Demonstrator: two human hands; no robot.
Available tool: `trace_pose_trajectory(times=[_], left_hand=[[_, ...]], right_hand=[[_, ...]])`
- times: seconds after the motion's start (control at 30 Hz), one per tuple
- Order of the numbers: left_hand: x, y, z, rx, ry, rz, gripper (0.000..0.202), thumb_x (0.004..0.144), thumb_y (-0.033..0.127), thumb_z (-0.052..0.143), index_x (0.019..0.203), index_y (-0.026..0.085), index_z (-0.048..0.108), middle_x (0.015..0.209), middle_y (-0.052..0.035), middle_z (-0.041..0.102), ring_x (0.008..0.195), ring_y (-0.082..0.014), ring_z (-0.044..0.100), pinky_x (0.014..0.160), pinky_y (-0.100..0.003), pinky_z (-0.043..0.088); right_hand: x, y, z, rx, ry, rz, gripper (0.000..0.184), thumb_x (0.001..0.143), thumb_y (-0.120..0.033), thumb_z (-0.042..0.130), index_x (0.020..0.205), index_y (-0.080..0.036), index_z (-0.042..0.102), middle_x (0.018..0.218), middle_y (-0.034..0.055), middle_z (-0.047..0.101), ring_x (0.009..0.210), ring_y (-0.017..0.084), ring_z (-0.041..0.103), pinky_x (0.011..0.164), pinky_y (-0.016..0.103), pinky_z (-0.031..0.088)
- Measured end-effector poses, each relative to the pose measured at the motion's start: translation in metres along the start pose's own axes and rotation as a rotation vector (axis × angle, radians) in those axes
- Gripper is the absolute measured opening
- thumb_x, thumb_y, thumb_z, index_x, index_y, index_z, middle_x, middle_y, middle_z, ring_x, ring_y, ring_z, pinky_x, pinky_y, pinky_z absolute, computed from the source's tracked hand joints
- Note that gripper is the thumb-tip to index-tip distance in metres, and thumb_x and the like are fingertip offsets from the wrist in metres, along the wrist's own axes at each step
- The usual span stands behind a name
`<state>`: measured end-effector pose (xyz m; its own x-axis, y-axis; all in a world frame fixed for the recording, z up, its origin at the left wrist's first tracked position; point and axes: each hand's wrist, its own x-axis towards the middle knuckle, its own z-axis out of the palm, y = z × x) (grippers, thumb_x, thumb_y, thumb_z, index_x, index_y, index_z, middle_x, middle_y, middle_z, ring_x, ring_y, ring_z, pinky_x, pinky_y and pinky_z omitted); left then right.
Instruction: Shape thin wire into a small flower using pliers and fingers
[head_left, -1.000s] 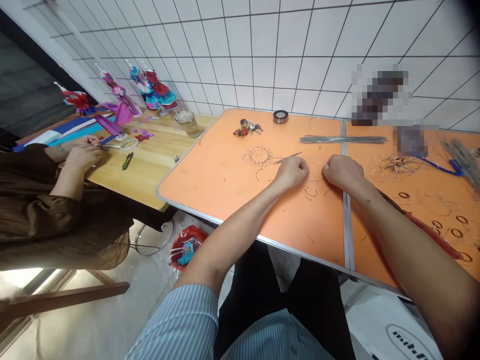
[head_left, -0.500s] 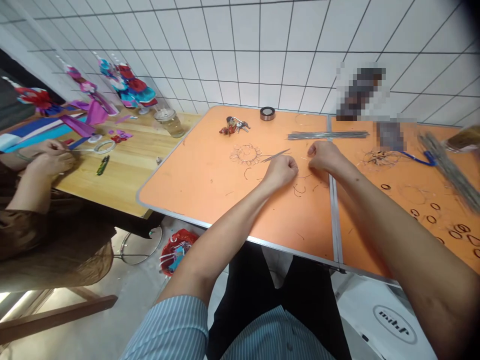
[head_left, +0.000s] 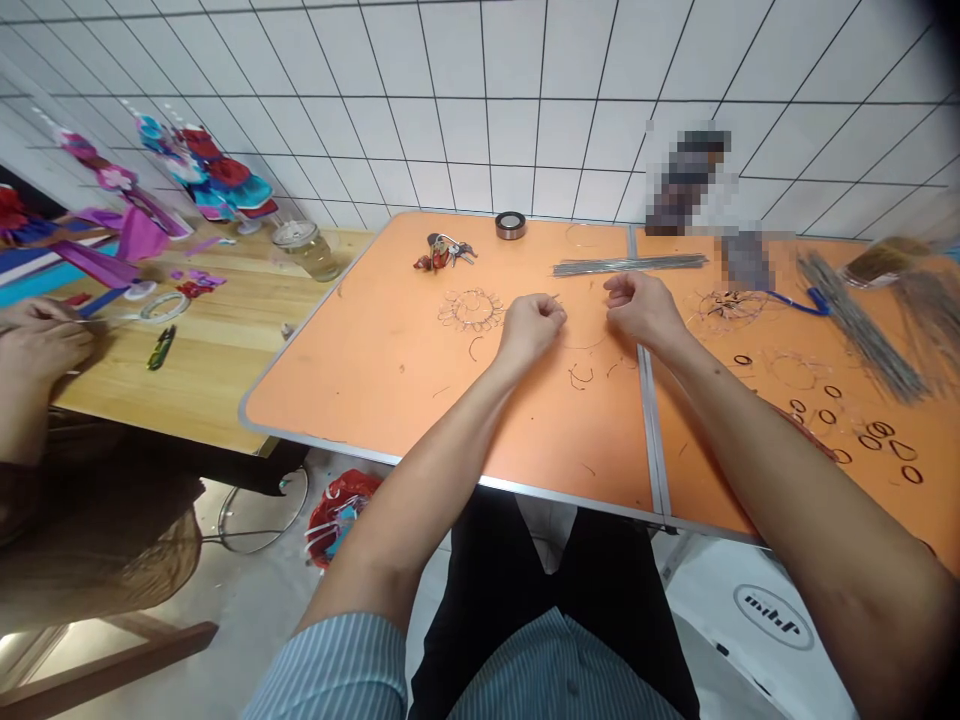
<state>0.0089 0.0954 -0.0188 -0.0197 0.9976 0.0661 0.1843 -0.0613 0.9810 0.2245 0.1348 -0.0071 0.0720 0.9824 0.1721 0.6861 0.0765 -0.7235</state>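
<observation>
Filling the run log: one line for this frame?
left hand: fisted, on orange table | right hand: fingers curled | between: faint thin wire | nearby: wire flower, wire bundle

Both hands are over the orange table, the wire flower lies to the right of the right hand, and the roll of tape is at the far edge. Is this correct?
No. In the head view the wire flower lies left of the left hand, not right of the right hand. Both hands are over the orange table, and the roll of tape is at the far edge.
</observation>
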Motion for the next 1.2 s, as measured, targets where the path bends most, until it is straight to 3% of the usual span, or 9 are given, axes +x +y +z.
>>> trace_pose_trajectory(times=[0.17,0.3,0.4,0.53,0.73,0.87,1.0,1.2], left_hand=[[0.000,0.007,-0.007,-0.064,0.090,-0.050,0.024,0.095,0.011,0.075,0.073,0.020,0.069,0.068,0.0015,0.063,0.063,-0.0128,0.057,0.066,-0.027,0.045],[-0.008,0.013,0.000,-0.183,0.019,-0.181,0.029,0.099,0.006,0.072,0.072,0.018,0.068,0.062,0.0019,0.062,0.059,-0.0123,0.062,0.064,-0.026,0.048],[-0.010,0.014,0.004,-0.299,-0.030,-0.205,0.032,0.099,0.002,0.072,0.071,0.016,0.067,0.063,-0.0001,0.067,0.058,-0.0112,0.064,0.066,-0.026,0.053],[-0.009,0.013,0.003,-0.342,-0.022,-0.179,0.032,0.100,0.001,0.072,0.071,0.015,0.069,0.064,-0.0005,0.069,0.058,-0.0100,0.065,0.067,-0.024,0.053],[-0.007,0.013,-0.002,-0.318,0.012,-0.178,0.029,0.095,0.002,0.075,0.070,0.016,0.070,0.063,-0.0001,0.068,0.057,-0.0101,0.063,0.066,-0.025,0.052],[-0.006,0.012,-0.003,-0.310,0.010,-0.172,0.027,0.094,0.003,0.076,0.071,0.016,0.071,0.063,-0.0008,0.070,0.057,-0.0101,0.063,0.067,-0.025,0.052],[-0.006,0.011,-0.001,-0.315,0.019,-0.184,0.026,0.092,0.004,0.076,0.070,0.016,0.070,0.062,-0.0002,0.069,0.056,-0.0101,0.063,0.067,-0.024,0.054],[-0.007,0.014,-0.003,-0.365,-0.016,-0.188,0.024,0.091,0.006,0.076,0.069,0.015,0.070,0.064,-0.0007,0.069,0.058,-0.0094,0.064,0.066,-0.023,0.052]], right_hand=[[-0.009,0.003,-0.004,0.119,0.102,-0.042,0.047,0.062,-0.008,0.063,0.104,-0.025,0.075,0.096,0.0038,0.077,0.100,0.031,0.079,0.103,0.051,0.065],[-0.015,0.000,-0.008,0.154,0.132,-0.089,0.047,0.062,-0.010,0.063,0.104,-0.026,0.076,0.098,0.0037,0.079,0.102,0.030,0.080,0.105,0.051,0.065],[-0.019,-0.005,-0.011,0.187,0.129,-0.092,0.050,0.061,-0.010,0.064,0.107,-0.024,0.077,0.108,0.0060,0.082,0.106,0.031,0.081,0.105,0.049,0.065],[-0.023,-0.009,-0.015,0.227,0.072,-0.041,0.050,0.066,-0.007,0.066,0.112,-0.021,0.079,0.119,0.0104,0.086,0.109,0.030,0.082,0.106,0.045,0.065],[-0.034,-0.003,-0.018,0.182,-0.076,-0.013,0.032,0.082,-0.010,0.072,0.109,-0.020,0.085,0.118,0.0120,0.089,0.113,0.031,0.082,0.110,0.048,0.063],[-0.045,0.003,-0.021,0.089,-0.172,0.003,0.022,0.093,-0.016,0.073,0.109,-0.020,0.088,0.113,0.0099,0.090,0.106,0.030,0.081,0.100,0.044,0.061],[-0.051,0.003,-0.019,0.055,-0.240,-0.026,0.019,0.095,-0.017,0.075,0.107,-0.021,0.090,0.107,0.0070,0.090,0.100,0.027,0.080,0.091,0.038,0.057],[-0.053,-0.003,-0.016,-0.058,-0.239,-0.124,0.017,0.100,-0.017,0.072,0.099,-0.023,0.088,0.096,0.0044,0.088,0.096,0.026,0.079,0.090,0.036,0.055]])
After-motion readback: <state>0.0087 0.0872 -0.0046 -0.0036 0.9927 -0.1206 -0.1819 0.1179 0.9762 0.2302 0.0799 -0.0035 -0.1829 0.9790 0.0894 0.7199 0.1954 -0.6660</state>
